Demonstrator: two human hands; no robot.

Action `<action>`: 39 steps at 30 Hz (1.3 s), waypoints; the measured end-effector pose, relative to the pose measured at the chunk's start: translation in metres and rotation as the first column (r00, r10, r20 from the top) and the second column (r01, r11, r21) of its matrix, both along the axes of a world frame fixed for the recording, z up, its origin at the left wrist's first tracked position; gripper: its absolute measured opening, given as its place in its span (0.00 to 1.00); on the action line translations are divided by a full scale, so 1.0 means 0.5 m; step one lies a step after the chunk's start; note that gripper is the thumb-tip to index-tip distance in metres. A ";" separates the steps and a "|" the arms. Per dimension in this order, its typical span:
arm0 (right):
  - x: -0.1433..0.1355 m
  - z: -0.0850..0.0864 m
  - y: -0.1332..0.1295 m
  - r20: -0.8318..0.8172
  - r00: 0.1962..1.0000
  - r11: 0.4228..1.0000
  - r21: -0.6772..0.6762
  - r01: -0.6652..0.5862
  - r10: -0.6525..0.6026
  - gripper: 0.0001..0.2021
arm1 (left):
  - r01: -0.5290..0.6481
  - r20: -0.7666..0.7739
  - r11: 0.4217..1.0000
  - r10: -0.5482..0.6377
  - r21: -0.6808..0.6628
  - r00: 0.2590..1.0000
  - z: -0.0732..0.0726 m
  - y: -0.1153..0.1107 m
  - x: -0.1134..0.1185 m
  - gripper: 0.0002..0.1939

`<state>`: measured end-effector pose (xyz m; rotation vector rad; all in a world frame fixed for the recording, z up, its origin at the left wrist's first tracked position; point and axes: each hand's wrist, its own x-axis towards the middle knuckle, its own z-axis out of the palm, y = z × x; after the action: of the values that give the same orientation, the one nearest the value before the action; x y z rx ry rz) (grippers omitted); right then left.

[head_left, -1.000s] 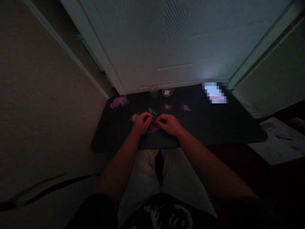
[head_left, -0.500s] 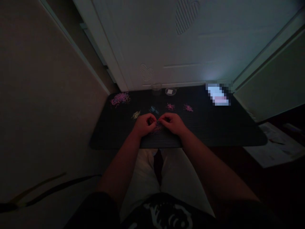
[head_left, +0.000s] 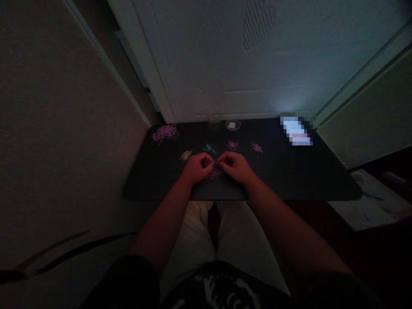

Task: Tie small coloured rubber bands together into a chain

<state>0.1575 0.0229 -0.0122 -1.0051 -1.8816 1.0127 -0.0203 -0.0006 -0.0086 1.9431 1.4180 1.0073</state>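
My left hand [head_left: 199,166] and my right hand [head_left: 234,165] meet in a pinch above the dark table [head_left: 289,171]. A thin pale strand [head_left: 216,162] stretches between their fingertips; its exact kind is too small to tell. Just below the fingers lies a loose pile of pinkish-purple strands [head_left: 215,174], partly covered by the hands. Beyond them sit small heaps of similar thin pieces: yellowish strands [head_left: 186,155] by my left hand, blue strands [head_left: 210,149] in the middle, and two pink ones, the nearer pink heap [head_left: 232,145] and the right pink heap [head_left: 256,147].
A larger mixed pink and purple pile [head_left: 165,133] lies at the table's far left. Along the back edge stand a clear round container [head_left: 214,121] and a clear lid [head_left: 233,125] with a white label. A bright, pixelated object [head_left: 296,130] is at the far right, before a white door [head_left: 219,51].
The view has shifted slightly. My hands keep pinching over the pile, and their fingertips are a little farther apart, showing more of the pale strand.
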 end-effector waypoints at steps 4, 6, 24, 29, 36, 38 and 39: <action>0.001 -0.004 0.001 0.005 1.000 1.000 0.011 0.001 -0.002 0.03 | 0.000 0.001 1.000 0.000 -0.016 1.000 -0.002 0.002 -0.001 0.05; 0.001 -0.006 0.002 0.011 1.000 1.000 0.015 -0.004 0.004 0.03 | 0.001 0.001 1.000 -0.001 -0.016 1.000 -0.001 0.003 -0.001 0.05; 0.001 0.003 -0.004 0.085 0.996 0.997 0.070 -0.036 0.030 0.03 | 0.044 -0.051 0.999 -0.043 0.009 0.998 -0.001 0.002 0.003 0.07; 0.000 0.000 -0.004 0.062 0.998 0.995 0.091 -0.036 0.031 0.02 | 0.040 -0.041 0.999 -0.041 -0.027 0.998 0.002 -0.001 0.004 0.06; -0.001 0.001 -0.007 0.017 1.000 0.999 0.051 -0.001 0.000 0.01 | 0.020 -0.068 0.999 -0.023 -0.035 0.997 0.008 -0.001 0.003 0.07; -0.002 0.002 -0.007 0.030 1.000 0.998 0.056 -0.010 0.008 0.01 | 0.031 -0.072 0.999 -0.032 -0.023 0.997 0.009 -0.001 0.003 0.08; -0.002 0.003 -0.007 0.041 0.999 0.998 0.058 -0.021 0.019 0.01 | 0.042 -0.071 0.999 -0.043 -0.017 0.997 0.009 0.000 0.003 0.09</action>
<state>0.1565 0.0194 -0.0109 -0.9809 -1.9466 0.9502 -0.0186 -0.0007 -0.0040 2.0077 1.4127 0.9140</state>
